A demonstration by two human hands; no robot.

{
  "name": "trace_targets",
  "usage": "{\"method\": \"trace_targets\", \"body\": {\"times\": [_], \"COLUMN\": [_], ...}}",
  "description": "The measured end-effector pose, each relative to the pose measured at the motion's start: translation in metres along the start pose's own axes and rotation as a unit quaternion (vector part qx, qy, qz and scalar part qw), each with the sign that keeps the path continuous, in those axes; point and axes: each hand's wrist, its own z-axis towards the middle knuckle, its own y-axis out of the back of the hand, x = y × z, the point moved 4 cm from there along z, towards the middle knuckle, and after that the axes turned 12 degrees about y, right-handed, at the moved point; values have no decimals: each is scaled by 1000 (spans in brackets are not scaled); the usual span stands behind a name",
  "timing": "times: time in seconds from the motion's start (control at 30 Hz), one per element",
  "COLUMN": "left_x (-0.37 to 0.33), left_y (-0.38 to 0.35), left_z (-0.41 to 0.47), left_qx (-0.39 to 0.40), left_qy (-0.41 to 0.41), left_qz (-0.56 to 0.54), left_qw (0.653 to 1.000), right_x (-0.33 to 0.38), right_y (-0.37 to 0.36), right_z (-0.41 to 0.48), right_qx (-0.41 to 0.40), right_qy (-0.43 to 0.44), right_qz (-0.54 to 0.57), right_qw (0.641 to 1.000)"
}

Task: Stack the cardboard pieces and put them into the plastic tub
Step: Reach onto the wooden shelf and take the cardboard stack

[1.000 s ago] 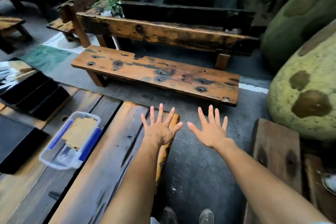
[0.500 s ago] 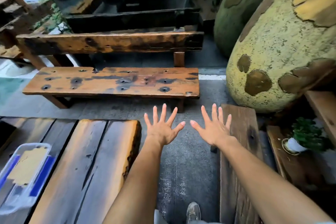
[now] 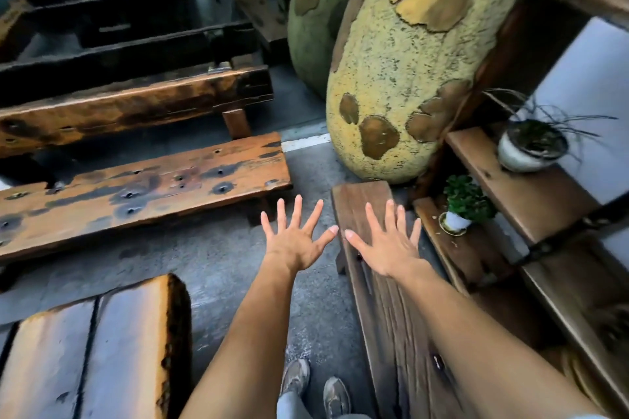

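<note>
- Head view: a grey concrete floor (image 3: pixel 218 258) is running between worn wooden furniture, with a big yellow, rough-skinned sculpture (image 3: pixel 408 71) standing beyond the fingers.
- A long orange-brown bench (image 3: pixel 143 194) with dark bolt holes is lying ahead and to the left of the fingers, apart from them.
- The left hand (image 3: pixel 295 241) is hovering over the floor, palm down, its fingers (image 3: pixel 297 211) spreading wide and holding nothing.
- The right hand (image 3: pixel 388 247) is hovering above a dark narrow plank bench (image 3: pixel 391 326), fingers likewise fanning out and empty; the two thumbs are nearly meeting.
- The desk (image 3: pixel 102 354) is showing only its end, below and left of the fingers.
- Two potted plants (image 3: pixel 464 202) are sitting on shelves to the right of the fingers.
- Neither the cardboard pieces nor the plastic tub is appearing in this view.
</note>
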Motion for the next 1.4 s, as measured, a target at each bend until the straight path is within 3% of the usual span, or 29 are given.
{"method": "trace_targets", "body": {"times": [0.4, 0.93, 1.4], "left_x": [-112, -258, -412], "left_y": [28, 40, 48], "left_z": [38, 2, -86], "left_qx": [5, 9, -46], "left_qy": [-191, -408, -531], "left_qz": [79, 157, 146], "left_qw": [978, 899, 834], "right_x": [-76, -140, -233], "right_y": [44, 69, 142], "right_z": [-34, -149, -249], "right_qx": [-77, -166, -211], "right_qy": [-179, -388, -463], "right_qz": [48, 44, 12], "right_qw": [980, 905, 861]}}
